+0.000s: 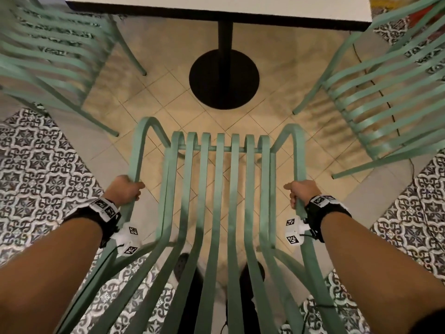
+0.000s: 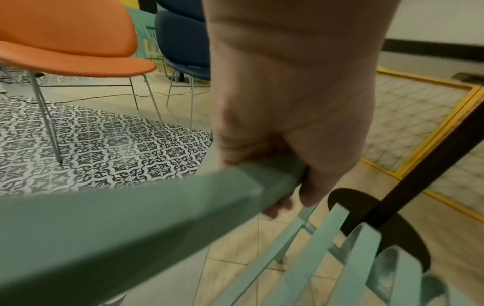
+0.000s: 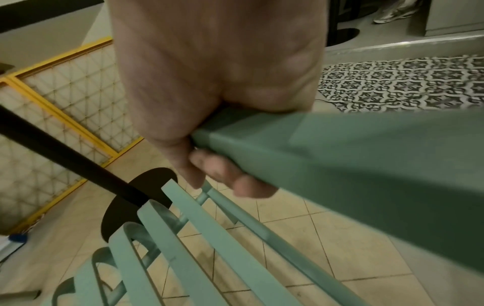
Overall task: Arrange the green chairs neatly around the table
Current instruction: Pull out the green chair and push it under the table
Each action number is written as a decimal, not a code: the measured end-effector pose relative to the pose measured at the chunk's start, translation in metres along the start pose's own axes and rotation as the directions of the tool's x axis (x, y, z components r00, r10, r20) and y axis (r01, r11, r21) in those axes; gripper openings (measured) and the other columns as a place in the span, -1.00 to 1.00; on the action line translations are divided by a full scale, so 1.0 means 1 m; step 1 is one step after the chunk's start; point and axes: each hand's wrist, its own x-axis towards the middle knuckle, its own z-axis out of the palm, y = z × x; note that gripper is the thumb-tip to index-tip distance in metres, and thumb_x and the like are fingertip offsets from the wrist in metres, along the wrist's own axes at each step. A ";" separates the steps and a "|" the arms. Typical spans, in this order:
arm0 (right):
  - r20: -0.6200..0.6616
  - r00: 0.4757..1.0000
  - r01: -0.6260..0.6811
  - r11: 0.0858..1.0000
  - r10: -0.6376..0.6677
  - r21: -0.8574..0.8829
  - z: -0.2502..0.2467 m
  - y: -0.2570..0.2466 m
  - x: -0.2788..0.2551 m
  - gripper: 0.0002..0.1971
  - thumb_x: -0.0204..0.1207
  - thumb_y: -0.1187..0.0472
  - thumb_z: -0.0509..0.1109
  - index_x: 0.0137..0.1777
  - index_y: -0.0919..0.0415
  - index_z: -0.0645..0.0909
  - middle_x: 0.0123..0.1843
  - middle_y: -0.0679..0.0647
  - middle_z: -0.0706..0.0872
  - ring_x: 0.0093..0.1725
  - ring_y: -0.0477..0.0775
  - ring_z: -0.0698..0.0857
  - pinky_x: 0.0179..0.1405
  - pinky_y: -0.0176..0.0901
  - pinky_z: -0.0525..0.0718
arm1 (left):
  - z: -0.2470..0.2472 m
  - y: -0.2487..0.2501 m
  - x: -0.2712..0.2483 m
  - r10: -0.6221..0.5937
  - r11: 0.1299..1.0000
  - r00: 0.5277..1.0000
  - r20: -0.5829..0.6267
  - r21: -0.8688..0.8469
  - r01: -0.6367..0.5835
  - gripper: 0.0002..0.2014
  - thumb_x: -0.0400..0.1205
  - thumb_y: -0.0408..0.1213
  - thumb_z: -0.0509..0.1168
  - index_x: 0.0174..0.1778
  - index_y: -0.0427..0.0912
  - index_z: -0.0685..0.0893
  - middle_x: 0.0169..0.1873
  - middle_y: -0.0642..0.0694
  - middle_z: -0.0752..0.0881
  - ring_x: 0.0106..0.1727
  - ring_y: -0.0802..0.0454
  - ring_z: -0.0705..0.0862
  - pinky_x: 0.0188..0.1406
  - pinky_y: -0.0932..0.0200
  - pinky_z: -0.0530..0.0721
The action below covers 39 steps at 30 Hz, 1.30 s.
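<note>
From the head view, we hold the middle green chair (image 1: pixel 224 189) by its two armrests: our left hand (image 1: pixel 125 189) is wrapped around the left armrest (image 1: pixel 134 165) and our right hand (image 1: pixel 299 191) around the right armrest (image 1: pixel 298 165), fingers curled round the metal on both sides. Ahead of our grip, past the chair's front edge, stands the black round base (image 1: pixel 224 79) of the table (image 1: pixel 216 7), with the white top further on. The chair's seat is well short of the table edge, so we judge this one not yet tucked in. Forward and outward of our left hand is a second green chair (image 1: pixel 48 51); forward and outward of our right hand is a third green chair (image 1: pixel 390 85). Both sit angled beside the table's corners, and we would say they may still want squaring.

From the left wrist view, the left hand (image 2: pixel 288 128) closes over the armrest bar (image 2: pixel 157 217), fingertips (image 2: pixel 277 207) tucked beneath it. Beyond the grip lie the seat slats (image 2: pixel 353 258) and the table base (image 2: pixel 393 223); off to the outer side stand an orange chair (image 2: pixel 68 41) and a dark blue chair (image 2: pixel 183 41), not part of our job.

From the right wrist view, the right hand (image 3: pixel 217 72) clamps the other armrest bar (image 3: pixel 366 165), fingertips (image 3: pixel 235 180) under it. The slats (image 3: pixel 183 238) run below the grip toward the base (image 3: pixel 136 196).
</note>
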 end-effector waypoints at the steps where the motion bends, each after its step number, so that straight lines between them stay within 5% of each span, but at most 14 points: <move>1: 0.006 1.000 0.009 0.998 -0.009 -0.057 -0.004 -0.003 -0.005 -0.84 0.44 0.30 0.48 -0.14 0.41 0.62 -0.45 0.23 0.61 -0.57 0.15 0.56 -0.48 -0.11 0.56 | -0.007 0.001 -0.011 0.021 0.995 1.000 0.013 0.093 -0.023 -0.70 0.58 -0.24 0.45 -0.03 -0.44 0.60 -0.20 -0.30 0.73 -0.18 -0.29 0.75 0.02 -0.18 0.78; 5: 0.087 0.988 0.150 0.908 -0.125 -0.391 -0.025 -0.023 -0.039 -0.51 0.45 0.02 0.53 0.19 0.35 0.52 0.13 0.26 0.69 0.07 0.27 0.69 -0.01 0.00 0.66 | -0.040 0.010 -0.075 0.208 0.908 0.978 0.028 0.365 -0.204 -0.64 0.62 -0.13 0.41 0.14 -0.37 0.65 0.04 -0.37 0.74 -0.01 -0.24 0.66 0.05 -0.03 0.60; 8: 0.149 0.963 0.270 0.756 -0.227 -0.596 -0.040 -0.034 -0.088 -0.33 0.49 -0.02 0.47 0.46 0.36 0.36 0.35 0.26 0.57 0.29 0.29 0.59 0.02 -0.09 0.50 | -0.058 0.014 -0.135 0.330 0.869 0.943 0.029 0.380 -0.316 -0.73 0.63 -0.15 0.39 0.09 -0.28 0.72 0.06 -0.34 0.80 0.03 -0.25 0.72 0.05 -0.01 0.61; 12: 0.290 0.870 0.487 0.601 -0.400 -0.633 -0.051 -0.032 -0.182 -0.50 0.53 -0.03 0.41 0.37 0.25 0.48 0.25 0.21 0.64 0.09 0.16 0.58 -0.03 -0.07 0.50 | -0.066 0.014 -0.216 0.429 0.832 0.900 0.075 0.356 -0.426 -0.81 0.65 -0.07 0.35 0.03 -0.09 0.73 0.01 -0.15 0.80 0.02 -0.19 0.75 0.08 -0.06 0.71; 16: 0.413 0.814 0.578 0.497 -0.409 -0.647 -0.049 0.008 -0.274 -0.54 0.51 -0.19 0.36 0.29 0.04 0.49 0.10 0.02 0.67 0.11 0.14 0.64 0.13 0.06 0.60 | -0.064 0.002 -0.291 0.540 0.765 0.827 0.155 0.320 -0.559 -0.86 0.68 -0.08 0.32 0.01 -0.03 0.72 -0.07 0.02 0.78 -0.06 0.02 0.75 0.01 -0.02 0.73; 19: 0.457 0.788 0.605 0.382 -0.413 -0.699 -0.034 0.055 -0.336 -0.54 0.54 -0.23 0.28 0.31 0.02 0.48 0.23 0.07 0.67 0.23 0.18 0.64 0.30 0.18 0.52 | -0.061 -0.021 -0.336 0.585 0.715 0.779 0.226 0.311 -0.627 -0.88 0.68 -0.09 0.31 -0.03 -0.02 0.71 -0.12 0.09 0.78 -0.13 0.13 0.75 -0.09 0.06 0.74; 22: 0.468 0.774 0.610 0.308 -0.426 -0.730 -0.010 0.104 -0.374 -0.48 0.57 -0.29 0.17 0.36 0.04 0.48 0.31 0.09 0.64 0.30 0.20 0.59 0.32 0.20 0.44 | -0.056 -0.061 -0.358 0.609 0.647 0.741 0.282 0.363 -0.670 -0.84 0.67 0.01 0.29 -0.05 0.04 0.70 -0.10 0.09 0.79 -0.08 0.04 0.77 -0.01 -0.03 0.75; 26: 0.407 0.759 0.572 0.222 -0.508 -0.790 0.023 0.162 -0.383 -0.49 0.65 -0.26 0.00 0.39 0.06 0.43 0.29 0.13 0.59 0.31 0.27 0.51 0.30 0.22 0.32 | -0.039 -0.115 -0.363 0.585 0.636 0.747 0.316 0.394 -0.664 -0.62 0.63 0.27 0.19 0.03 0.04 0.67 -0.04 0.00 0.75 -0.03 -0.05 0.74 0.07 -0.09 0.71; 30: 0.300 0.640 0.551 0.151 -0.707 -0.820 0.042 0.191 -0.376 -0.49 0.66 -0.21 -0.09 0.24 0.12 0.51 0.09 0.12 0.58 0.05 0.27 0.52 0.17 0.22 0.40 | -0.012 -0.153 -0.361 0.641 0.481 0.715 0.280 0.578 -0.659 -0.33 0.63 0.36 -0.16 0.18 -0.06 0.63 0.17 -0.09 0.66 0.17 -0.18 0.54 0.24 -0.24 0.42; 39: 0.212 0.513 0.551 0.130 -0.832 -0.824 0.041 0.163 -0.348 -0.54 0.67 -0.21 -0.01 0.13 0.14 0.52 0.06 0.11 0.57 -0.02 0.23 0.48 0.13 0.20 0.44 | -0.005 -0.127 -0.336 0.728 0.473 0.672 0.135 0.611 -0.635 -0.17 0.59 0.44 -0.33 0.08 -0.08 0.68 0.15 -0.08 0.69 0.22 -0.27 0.53 0.21 -0.33 0.42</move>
